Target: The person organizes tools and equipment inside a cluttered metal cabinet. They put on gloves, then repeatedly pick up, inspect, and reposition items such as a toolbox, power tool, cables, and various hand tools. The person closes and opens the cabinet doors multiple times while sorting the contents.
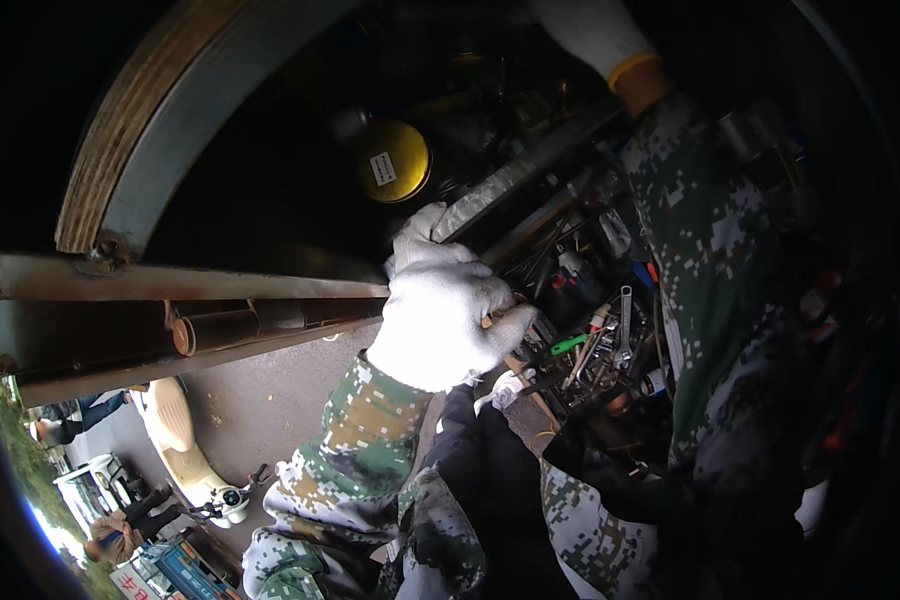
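My left hand (445, 310), in a white knit glove, is closed over the end of a rusty metal rail (270, 283), fingers curled and pointing away from me. A galvanized metal bar (510, 185) runs off from beside its fingertips toward the upper right. At the top, my right hand (590, 35) reaches far into the dark, wearing a white glove with a yellow cuff; its fingers are lost in shadow. Beyond the left hand sits a round yellow tin (395, 162) with a white label. Right of that hand lies a heap of tools with a wrench (625, 325) and a green-handled tool (569, 344).
A curved panel with a wooden edge (135, 120) rises at upper left. Below the rail runs a brown pipe (230, 330). On the pavement stand a cream scooter (185, 440), a blue vehicle (185, 570) and people, one person (120, 535) at lower left.
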`<action>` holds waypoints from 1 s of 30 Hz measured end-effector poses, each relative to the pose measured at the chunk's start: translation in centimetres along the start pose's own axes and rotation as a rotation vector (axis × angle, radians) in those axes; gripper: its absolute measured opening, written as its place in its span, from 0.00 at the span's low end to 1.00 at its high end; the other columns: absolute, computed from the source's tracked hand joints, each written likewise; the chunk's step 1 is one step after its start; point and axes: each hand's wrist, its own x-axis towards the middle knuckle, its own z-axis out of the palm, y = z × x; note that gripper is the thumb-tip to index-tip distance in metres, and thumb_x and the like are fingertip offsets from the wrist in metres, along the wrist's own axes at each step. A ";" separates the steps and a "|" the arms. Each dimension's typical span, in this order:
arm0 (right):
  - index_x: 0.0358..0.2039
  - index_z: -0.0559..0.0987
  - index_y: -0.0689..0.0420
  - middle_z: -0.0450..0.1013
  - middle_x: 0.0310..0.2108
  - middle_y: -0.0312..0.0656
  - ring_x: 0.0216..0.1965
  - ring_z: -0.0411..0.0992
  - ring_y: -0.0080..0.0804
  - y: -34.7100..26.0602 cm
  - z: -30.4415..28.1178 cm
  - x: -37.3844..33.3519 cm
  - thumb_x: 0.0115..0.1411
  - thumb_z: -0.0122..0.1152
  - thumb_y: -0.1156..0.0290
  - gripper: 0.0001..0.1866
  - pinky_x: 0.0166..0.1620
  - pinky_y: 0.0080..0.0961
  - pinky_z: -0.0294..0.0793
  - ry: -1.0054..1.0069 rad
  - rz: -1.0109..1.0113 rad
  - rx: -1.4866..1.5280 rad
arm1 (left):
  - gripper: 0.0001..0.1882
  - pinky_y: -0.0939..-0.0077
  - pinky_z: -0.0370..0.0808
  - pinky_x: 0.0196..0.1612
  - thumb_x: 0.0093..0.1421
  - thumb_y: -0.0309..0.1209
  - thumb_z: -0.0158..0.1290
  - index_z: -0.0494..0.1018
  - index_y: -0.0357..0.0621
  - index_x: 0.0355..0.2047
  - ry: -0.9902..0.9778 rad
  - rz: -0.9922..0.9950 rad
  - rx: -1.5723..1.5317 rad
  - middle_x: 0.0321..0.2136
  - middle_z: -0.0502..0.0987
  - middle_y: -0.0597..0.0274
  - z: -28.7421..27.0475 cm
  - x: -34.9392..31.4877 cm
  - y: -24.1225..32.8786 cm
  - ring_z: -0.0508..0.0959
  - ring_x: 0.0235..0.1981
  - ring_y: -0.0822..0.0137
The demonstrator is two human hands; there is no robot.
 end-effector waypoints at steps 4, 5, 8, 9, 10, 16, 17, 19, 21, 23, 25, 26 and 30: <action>0.69 0.78 0.67 0.83 0.59 0.59 0.51 0.84 0.54 0.9 -0.8 2.1 0.73 0.68 0.60 0.30 0.56 0.45 0.84 0.275 -0.574 -0.733 | 0.14 0.64 0.82 0.32 0.54 0.40 0.72 0.87 0.42 0.22 -0.100 -0.071 -0.003 0.21 0.84 0.59 -0.3 0.1 0.2 0.83 0.27 0.59; 0.66 0.80 0.66 0.83 0.59 0.59 0.53 0.83 0.56 1.1 -0.8 2.2 0.73 0.67 0.59 0.29 0.58 0.47 0.83 0.246 -0.496 -0.835 | 0.15 0.64 0.82 0.32 0.54 0.41 0.72 0.87 0.42 0.23 -0.122 -0.077 0.000 0.21 0.84 0.59 -0.5 0.1 0.2 0.83 0.27 0.59; 0.60 0.85 0.63 0.83 0.58 0.59 0.57 0.81 0.61 1.8 0.6 2.2 0.72 0.66 0.56 0.25 0.63 0.50 0.79 0.160 -0.288 -0.992 | 0.16 0.62 0.82 0.35 0.55 0.42 0.72 0.86 0.42 0.22 -0.139 -0.101 0.041 0.20 0.84 0.59 -0.9 0.0 0.4 0.82 0.27 0.58; 0.58 0.86 0.62 0.83 0.57 0.59 0.57 0.81 0.61 2.0 1.1 1.7 0.72 0.66 0.56 0.24 0.64 0.50 0.78 0.113 -0.227 -0.955 | 0.16 0.62 0.82 0.35 0.54 0.42 0.73 0.86 0.42 0.22 -0.140 -0.108 0.053 0.20 0.83 0.59 -1.0 -0.1 0.5 0.82 0.27 0.57; 0.56 0.87 0.61 0.83 0.56 0.59 0.58 0.80 0.61 1.9 1.5 1.2 0.71 0.65 0.56 0.23 0.64 0.50 0.78 0.066 -0.167 -0.917 | 0.16 0.62 0.82 0.36 0.54 0.42 0.73 0.86 0.42 0.21 -0.153 -0.141 0.053 0.19 0.83 0.59 -0.9 -0.2 0.7 0.82 0.27 0.57; 0.70 0.80 0.53 0.85 0.56 0.50 0.58 0.84 0.45 -0.8 6.5 -4.6 0.63 0.76 0.35 0.44 0.61 0.39 0.84 -0.479 -0.149 -0.571 | 0.18 0.64 0.81 0.39 0.50 0.46 0.72 0.85 0.44 0.17 -0.055 -0.107 0.084 0.16 0.80 0.61 0.4 -0.2 0.7 0.81 0.26 0.60; 0.68 0.80 0.55 0.85 0.55 0.50 0.57 0.85 0.47 -1.2 8.0 -6.3 0.58 0.78 0.34 0.47 0.59 0.39 0.85 -0.430 -0.214 -0.663 | 0.18 0.63 0.81 0.38 0.50 0.45 0.72 0.85 0.44 0.17 -0.033 -0.099 0.075 0.16 0.80 0.61 0.6 0.0 0.5 0.80 0.25 0.60; 0.68 0.80 0.55 0.85 0.56 0.50 0.58 0.84 0.48 -1.7 10.8 -8.6 0.55 0.79 0.37 0.48 0.60 0.40 0.84 -0.662 -0.175 -0.790 | 0.17 0.63 0.81 0.36 0.49 0.44 0.72 0.85 0.44 0.17 0.005 -0.076 0.059 0.15 0.79 0.62 0.9 0.2 0.2 0.80 0.25 0.60; 0.67 0.81 0.53 0.85 0.56 0.50 0.58 0.84 0.46 -1.7 12.8 -9.1 0.55 0.78 0.39 0.45 0.61 0.41 0.84 -0.630 -0.047 -0.899 | 0.15 0.66 0.80 0.33 0.50 0.41 0.74 0.85 0.45 0.17 -0.034 -0.107 0.094 0.16 0.81 0.63 0.9 0.2 0.2 0.81 0.23 0.62; 0.66 0.82 0.51 0.85 0.55 0.50 0.58 0.85 0.45 -1.4 12.8 -8.5 0.56 0.77 0.40 0.41 0.62 0.42 0.84 -0.603 0.030 -0.755 | 0.16 0.62 0.78 0.32 0.49 0.42 0.72 0.83 0.44 0.16 -0.013 -0.094 0.102 0.14 0.78 0.62 0.9 0.1 0.4 0.79 0.23 0.58; 0.65 0.83 0.49 0.85 0.55 0.50 0.58 0.85 0.43 -1.1 10.3 -6.9 0.60 0.75 0.42 0.37 0.63 0.43 0.84 -0.531 0.086 -0.387 | 0.17 0.56 0.80 0.52 0.49 0.43 0.71 0.83 0.45 0.15 -0.018 -0.112 0.114 0.14 0.77 0.61 0.8 0.1 0.6 0.78 0.24 0.58; 0.65 0.84 0.49 0.85 0.55 0.48 0.57 0.85 0.42 -1.2 9.0 -5.8 0.65 0.72 0.44 0.33 0.61 0.41 0.84 -0.513 -0.045 -0.338 | 0.17 0.53 0.79 0.58 0.50 0.44 0.71 0.84 0.45 0.15 -0.012 -0.081 0.143 0.14 0.77 0.61 0.8 0.1 0.6 0.78 0.24 0.58; 0.59 0.86 0.54 0.85 0.55 0.49 0.57 0.82 0.45 -2.6 6.4 -3.7 0.72 0.65 0.49 0.25 0.59 0.38 0.80 -0.368 -0.132 -0.245 | 0.18 0.39 0.64 0.76 0.50 0.46 0.70 0.85 0.47 0.16 -0.035 -0.088 0.114 0.13 0.76 0.61 1.1 0.3 0.6 0.79 0.26 0.58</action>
